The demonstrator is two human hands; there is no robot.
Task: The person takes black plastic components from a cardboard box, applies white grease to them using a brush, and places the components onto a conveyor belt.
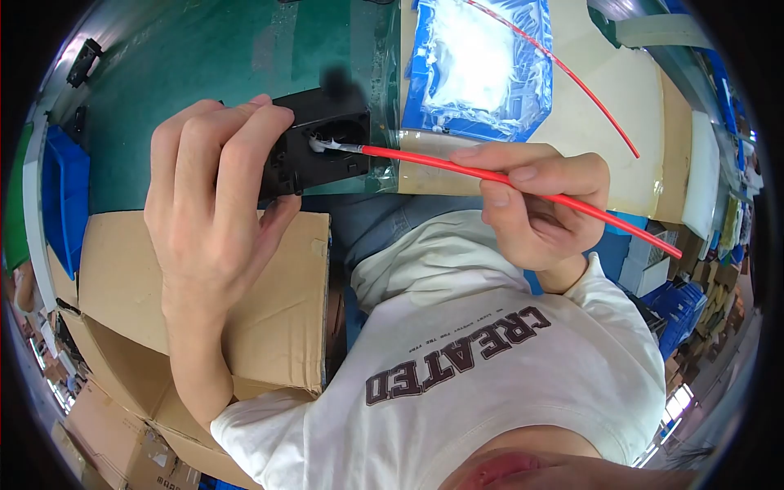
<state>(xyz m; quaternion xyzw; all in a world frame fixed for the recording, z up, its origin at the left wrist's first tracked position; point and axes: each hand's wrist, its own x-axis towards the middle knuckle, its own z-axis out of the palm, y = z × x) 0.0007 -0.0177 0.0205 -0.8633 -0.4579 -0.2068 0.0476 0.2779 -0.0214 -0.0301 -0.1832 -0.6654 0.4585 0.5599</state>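
Observation:
My left hand (216, 180) grips a black plastic housing (322, 170) above the green mat, fingers over its top edge and thumb below. My right hand (543, 196) pinches a thin brush with a red handle (604, 216). White paste coats the brush tip, which is inside the round opening of the housing. Behind the right hand lies a blue tray (531, 122) lined with plastic and holding white paste (469, 65). A second red-handled brush (584, 86) rests across the tray and extends past its right side.
The green mat (180, 73) covers the left of the table. An open cardboard box (282, 302) stands at the lower left, near my left forearm. A blue bin (65, 196) is at the far left. Small black parts (84, 63) lie at the mat's left edge.

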